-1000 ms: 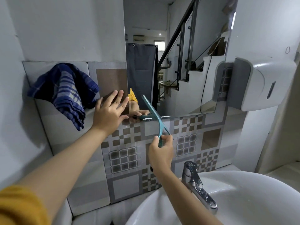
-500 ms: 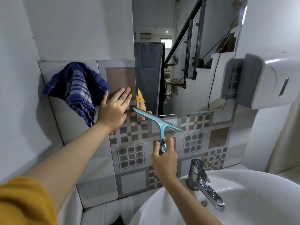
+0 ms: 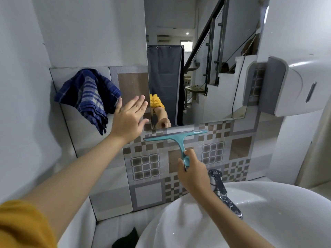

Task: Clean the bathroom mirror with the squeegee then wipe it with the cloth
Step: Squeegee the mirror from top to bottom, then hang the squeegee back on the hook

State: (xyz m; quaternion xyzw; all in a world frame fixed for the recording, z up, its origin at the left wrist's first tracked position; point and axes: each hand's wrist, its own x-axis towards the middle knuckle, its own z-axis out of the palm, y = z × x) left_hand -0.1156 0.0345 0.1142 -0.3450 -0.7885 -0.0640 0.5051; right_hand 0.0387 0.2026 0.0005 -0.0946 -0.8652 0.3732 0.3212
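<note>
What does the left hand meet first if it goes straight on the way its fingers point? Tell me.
Most likely the tiled wall beside the mirror's left edge. The left hand is open, its fingers aimed up toward that tile, right of the blue cloth. Depth is unclear; it may already touch.

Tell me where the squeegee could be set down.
Bare basin rim right of the faucet, and the sink bowl. The squeegee sits in the right hand; cloth and left hand crowd the tiled ledge.
</note>
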